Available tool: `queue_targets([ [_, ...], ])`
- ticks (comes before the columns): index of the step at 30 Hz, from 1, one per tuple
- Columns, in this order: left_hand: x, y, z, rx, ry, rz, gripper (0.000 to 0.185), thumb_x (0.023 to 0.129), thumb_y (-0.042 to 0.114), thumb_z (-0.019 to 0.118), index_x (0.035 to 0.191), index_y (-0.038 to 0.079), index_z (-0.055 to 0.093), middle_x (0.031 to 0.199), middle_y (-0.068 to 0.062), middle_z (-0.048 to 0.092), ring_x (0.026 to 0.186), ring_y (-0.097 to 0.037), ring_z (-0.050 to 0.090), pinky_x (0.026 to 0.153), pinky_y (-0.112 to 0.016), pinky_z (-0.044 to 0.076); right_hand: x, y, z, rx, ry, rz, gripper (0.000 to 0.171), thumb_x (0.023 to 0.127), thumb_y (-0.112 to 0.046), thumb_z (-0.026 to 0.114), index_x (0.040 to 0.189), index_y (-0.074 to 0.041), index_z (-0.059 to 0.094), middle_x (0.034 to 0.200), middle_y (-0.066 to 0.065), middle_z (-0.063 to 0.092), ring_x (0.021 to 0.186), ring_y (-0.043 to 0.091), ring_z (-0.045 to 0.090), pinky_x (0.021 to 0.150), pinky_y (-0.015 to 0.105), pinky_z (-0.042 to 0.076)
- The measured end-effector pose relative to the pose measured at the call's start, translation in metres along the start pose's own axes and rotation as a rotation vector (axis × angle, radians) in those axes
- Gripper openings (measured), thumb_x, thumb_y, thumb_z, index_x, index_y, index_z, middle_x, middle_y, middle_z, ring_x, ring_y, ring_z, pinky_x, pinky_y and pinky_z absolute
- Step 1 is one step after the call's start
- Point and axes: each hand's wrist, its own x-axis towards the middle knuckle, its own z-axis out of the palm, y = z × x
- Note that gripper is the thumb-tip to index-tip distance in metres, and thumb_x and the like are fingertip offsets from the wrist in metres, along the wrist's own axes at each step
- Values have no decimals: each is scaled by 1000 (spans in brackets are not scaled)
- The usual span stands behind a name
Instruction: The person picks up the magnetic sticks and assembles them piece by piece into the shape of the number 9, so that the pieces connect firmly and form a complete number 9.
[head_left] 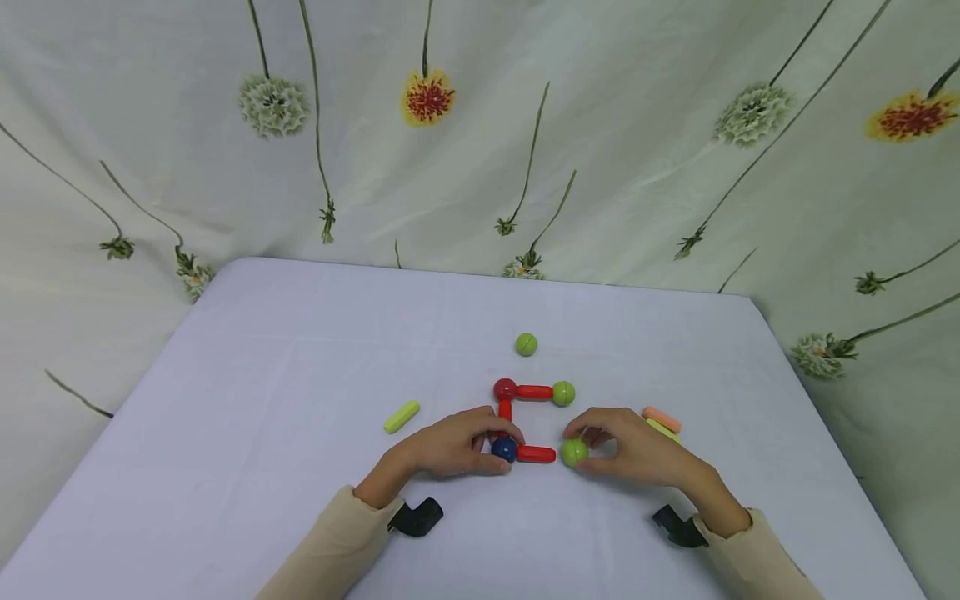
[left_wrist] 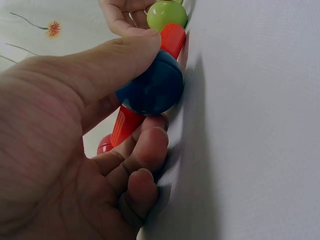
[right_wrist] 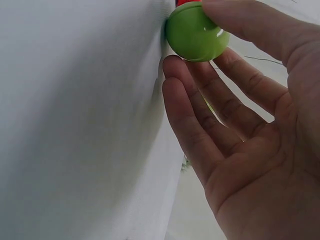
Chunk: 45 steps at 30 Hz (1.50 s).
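Far left on the white cloth-covered table (head_left: 262,375) lies a loose yellow-green plastic rod (head_left: 402,417), well apart from the build. Left hand (head_left: 450,446) pinches the dark blue plastic ball (head_left: 504,450) between thumb and curled fingers; left wrist view shows the thumb on top and fingertips (left_wrist: 150,145) under it. From that ball one short red plastic rod (head_left: 505,409) runs up to a dark red ball (head_left: 505,389), a second red rod (head_left: 534,392) goes right from there to a green ball (head_left: 563,393), and a third red rod (head_left: 536,454) goes right along the bottom. Right hand (head_left: 630,446) pinches a lime-green plastic ball (head_left: 574,452) with thumb and fingers, at or just off the free end of the bottom rod; contact cannot be told. A spare green ball (head_left: 527,344) sits farther back; a pink rod (head_left: 662,418) and another yellow-green rod (head_left: 663,430) lie behind the right hand. Judged step: seating the lime-green ball on the bottom rod end while the left hand steadies the blue corner. Next move likely calls for a rod to close the open right side of the square
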Motion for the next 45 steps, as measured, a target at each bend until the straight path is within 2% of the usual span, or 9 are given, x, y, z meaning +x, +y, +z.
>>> queue_targets([
  [7, 0, -2, 0, -7, -2, 2, 33, 83, 34, 70, 115, 33, 62, 92, 7, 51, 78, -10, 51, 63, -20, 43, 0, -2, 0, 16, -29, 4, 32, 80, -24, 75, 110, -24, 63, 102, -17, 63, 88, 3, 59, 80, 24, 51],
  [15, -1, -4, 1, -39, 35, 1, 34, 81, 30, 73, 114, 31, 65, 92, 8, 54, 81, -9, 53, 67, -21, 46, 1, -6, 1, 34, -50, 10, 31, 80, -24, 75, 108, -25, 63, 102, -17, 63, 87, 4, 60, 80, 24, 51],
  [29, 1, -4, 4, -57, 61, -24, 33, 77, 28, 76, 109, 32, 68, 89, 7, 56, 70, -10, 52, 59, -22, 43, 0, -7, 1, 1, -46, 27, 35, 79, -26, 75, 112, -24, 62, 103, -18, 63, 89, 5, 61, 82, 25, 51],
  [33, 3, -4, 4, -55, 66, -19, 34, 76, 29, 77, 109, 32, 68, 89, 8, 56, 68, -9, 52, 58, -22, 43, -4, -7, -6, -3, -21, 38, 37, 79, -25, 75, 113, -22, 62, 105, -16, 64, 91, 7, 62, 83, 27, 51],
  [45, 1, -4, 3, -76, 59, -8, 33, 78, 28, 76, 109, 34, 67, 90, 6, 55, 76, -10, 53, 63, -22, 45, -18, 10, -29, -48, 85, 61, 38, 80, -22, 75, 115, -14, 62, 109, -2, 65, 90, 13, 64, 84, 30, 52],
])
